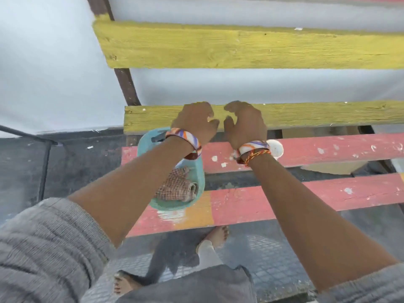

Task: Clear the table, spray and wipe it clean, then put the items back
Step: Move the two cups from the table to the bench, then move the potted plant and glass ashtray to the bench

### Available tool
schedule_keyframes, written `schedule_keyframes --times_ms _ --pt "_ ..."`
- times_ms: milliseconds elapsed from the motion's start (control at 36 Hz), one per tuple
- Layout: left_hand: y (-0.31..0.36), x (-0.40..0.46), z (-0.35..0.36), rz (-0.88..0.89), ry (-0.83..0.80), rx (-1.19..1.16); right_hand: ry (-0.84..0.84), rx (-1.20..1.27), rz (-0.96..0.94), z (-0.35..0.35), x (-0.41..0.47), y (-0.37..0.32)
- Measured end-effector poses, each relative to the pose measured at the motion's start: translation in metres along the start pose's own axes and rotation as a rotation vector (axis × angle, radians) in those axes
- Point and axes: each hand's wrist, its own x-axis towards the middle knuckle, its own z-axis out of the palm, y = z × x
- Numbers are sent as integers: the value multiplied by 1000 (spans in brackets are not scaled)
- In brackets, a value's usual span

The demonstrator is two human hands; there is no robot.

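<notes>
A slatted wooden table has a yellow plank and two red planks nearer me. My left hand and my right hand lie side by side on the yellow plank, fingers curled over its far edge, thumbs on top. A teal plastic basket sits on the red planks under my left forearm and holds a folded brown checked cloth. A small white round object lies on the red plank beside my right wrist. No spray bottle shows.
A second yellow plank runs higher up and farther away. A black metal rail stands at the left. My bare feet stand on a metal grid floor below the near red plank.
</notes>
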Motion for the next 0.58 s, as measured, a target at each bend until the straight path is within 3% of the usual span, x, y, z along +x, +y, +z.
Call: schedule_keyframes --times_ms 139,333,583 --pt "-78 -63 -95 -13 136 75 38 132 -131 37 -39 -115" --pt "-189 -161 -232 -133 316 173 -76 172 -367 106 -96 -291" --pt "-287 -234 -332 -312 530 135 -241 147 -557 160 -139 -429"
